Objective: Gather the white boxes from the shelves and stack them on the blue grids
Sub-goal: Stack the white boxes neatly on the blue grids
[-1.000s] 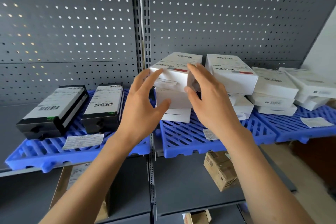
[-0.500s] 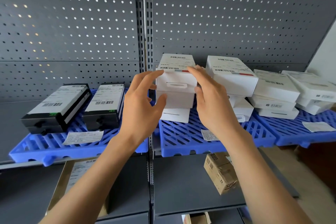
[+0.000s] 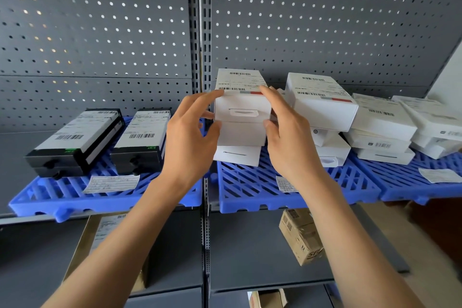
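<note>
Top white box (image 3: 242,105): uppermost of a three-high stack of white boxes, barcode label on its upper face, slot-shaped tab on its front. Stack seated on the middle blue grid (image 3: 252,190), at that grid's rear left, close against the grey pegboard (image 3: 100,32).

Left hand (image 3: 190,137): at the box's left side; index finger stretched along the upper left edge, thumb against the lower left corner, fingers spread apart and lightly bent, touching rather than wrapped round.

Right hand (image 3: 290,132): at the box's right side; index finger laid on the upper right edge near the red and grey label strip, thumb pressed to the lower right corner, fingers spread.

Second white stack (image 3: 322,102): just right of the first, same grid, top box tilted slightly. Further white boxes (image 3: 385,122): stacked on the right blue grid (image 3: 405,187).

Two black boxes (image 3: 75,142): white barcode labels on top, side by side on the left blue grid (image 3: 50,197).

Paper slips: one on the left grid (image 3: 111,184), one on the right grid (image 3: 440,175).

Brown carton (image 3: 300,237): on the lower shelf, tilted.
</note>
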Available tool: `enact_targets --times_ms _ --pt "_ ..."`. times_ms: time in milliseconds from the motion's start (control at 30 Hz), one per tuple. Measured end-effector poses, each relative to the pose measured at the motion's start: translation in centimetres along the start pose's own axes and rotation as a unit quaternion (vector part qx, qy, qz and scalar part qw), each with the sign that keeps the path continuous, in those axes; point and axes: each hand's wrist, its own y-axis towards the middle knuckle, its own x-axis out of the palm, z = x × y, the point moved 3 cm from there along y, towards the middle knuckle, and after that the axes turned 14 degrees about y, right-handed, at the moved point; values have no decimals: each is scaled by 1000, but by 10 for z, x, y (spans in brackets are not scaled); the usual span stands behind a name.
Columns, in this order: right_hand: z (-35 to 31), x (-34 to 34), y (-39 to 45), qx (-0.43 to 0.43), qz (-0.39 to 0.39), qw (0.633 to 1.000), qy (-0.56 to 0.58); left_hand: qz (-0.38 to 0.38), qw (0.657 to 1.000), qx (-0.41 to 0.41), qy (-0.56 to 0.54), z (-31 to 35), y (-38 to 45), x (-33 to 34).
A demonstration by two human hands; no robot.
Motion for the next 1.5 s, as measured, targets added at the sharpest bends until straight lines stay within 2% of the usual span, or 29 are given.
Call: enact_targets --times_ms 700,867,1300,1500 --pt "5 7 -2 -18 36 999 31 0 1000 -5 -22 -9 3 -1" --pt "7 14 -6 -12 38 998 44 -6 999 33 -1 -10 1 0" --pt "9 23 -6 -16 47 998 25 -17 999 12 -33 -21 9 4" --pt "15 27 -13 12 36 999 8 -56 994 -47 -83 -27 -4 14"
